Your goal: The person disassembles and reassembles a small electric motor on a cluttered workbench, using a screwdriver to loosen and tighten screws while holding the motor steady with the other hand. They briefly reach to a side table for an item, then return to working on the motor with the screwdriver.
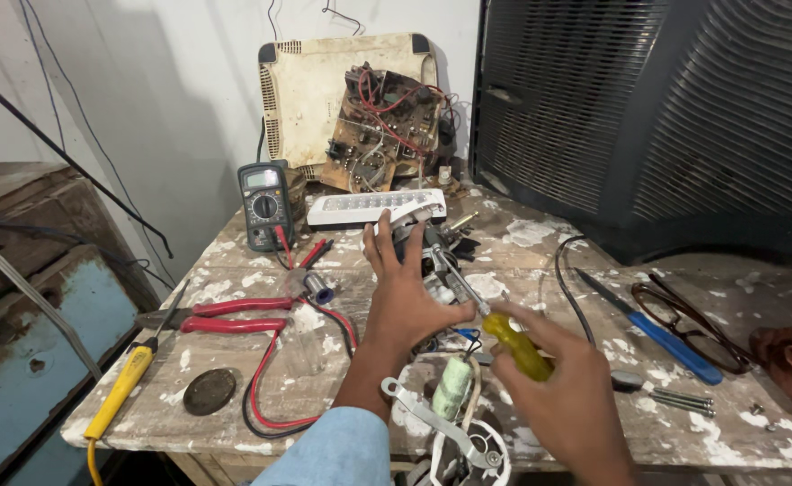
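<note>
Left hand: our left hand (402, 292), fingers spread, steadies the dark gadget (423, 247).
Right hand: our right hand (562, 396), at four o'clock, clamps the yellow-handled screwdriver (519, 345).

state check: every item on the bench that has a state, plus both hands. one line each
left hand: open, fingers spread, pressed on the small device
small device: opened up, held down on the bench
right hand: shut on the screwdriver
screwdriver: yellow handle, tip at the small device
multimeter: upright, leads plugged in
red-handled pliers: lying flat, jaws shut
glasses: unfolded, lying flat
circuit board: bare, leaning on a cream casing
</note>
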`<control>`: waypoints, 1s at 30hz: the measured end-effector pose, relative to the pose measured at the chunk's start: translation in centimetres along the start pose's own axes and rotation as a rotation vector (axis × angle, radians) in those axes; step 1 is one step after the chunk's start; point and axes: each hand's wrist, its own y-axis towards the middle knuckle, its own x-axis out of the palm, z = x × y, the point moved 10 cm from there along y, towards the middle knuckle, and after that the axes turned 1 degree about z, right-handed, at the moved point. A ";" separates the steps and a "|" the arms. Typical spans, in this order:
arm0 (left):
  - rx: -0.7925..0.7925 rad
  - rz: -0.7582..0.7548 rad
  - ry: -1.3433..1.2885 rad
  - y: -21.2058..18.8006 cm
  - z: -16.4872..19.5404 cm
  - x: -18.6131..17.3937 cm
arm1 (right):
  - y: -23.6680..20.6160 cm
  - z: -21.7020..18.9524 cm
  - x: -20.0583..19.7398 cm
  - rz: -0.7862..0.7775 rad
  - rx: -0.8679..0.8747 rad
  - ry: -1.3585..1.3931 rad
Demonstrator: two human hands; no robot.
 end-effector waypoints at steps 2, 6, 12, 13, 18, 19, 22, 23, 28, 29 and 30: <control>-0.014 -0.019 0.016 0.1 0.2 -0.1 | 0.2 -1.0 -0.6 0.047 -0.076 0.117; -0.078 -0.092 0.090 0.4 0.0 0.2 | 0.6 -0.8 0.4 -0.055 0.009 0.253; -0.091 -0.112 0.134 0.5 0.5 0.3 | 0.3 -0.1 1.3 -0.143 0.222 0.413; -0.094 -0.121 0.145 0.5 0.5 0.4 | 0.4 -0.3 1.1 -0.138 0.201 0.385; -0.096 -0.133 0.142 0.5 0.6 0.4 | 0.8 -1.4 -0.2 -0.017 0.011 -0.091; -0.095 -0.136 0.137 0.5 0.7 0.4 | 0.7 -1.5 0.2 -0.004 -0.019 -0.158; -0.090 -0.129 0.120 0.5 0.8 0.2 | -0.5 -4.2 0.1 0.160 -0.351 -0.254; -0.090 -0.129 0.122 0.5 0.9 0.2 | -1.4 -5.4 -0.1 0.240 -0.500 -0.266; -0.124 -0.163 0.117 0.4 0.5 0.2 | -2.0 -5.8 0.7 0.273 -0.538 -0.400; -0.109 -0.145 0.115 0.4 0.7 0.0 | -1.9 -5.6 0.6 0.252 -0.493 -0.404; -0.093 -0.127 0.112 0.4 0.8 -0.2 | -1.7 -5.5 0.2 0.246 -0.462 -0.335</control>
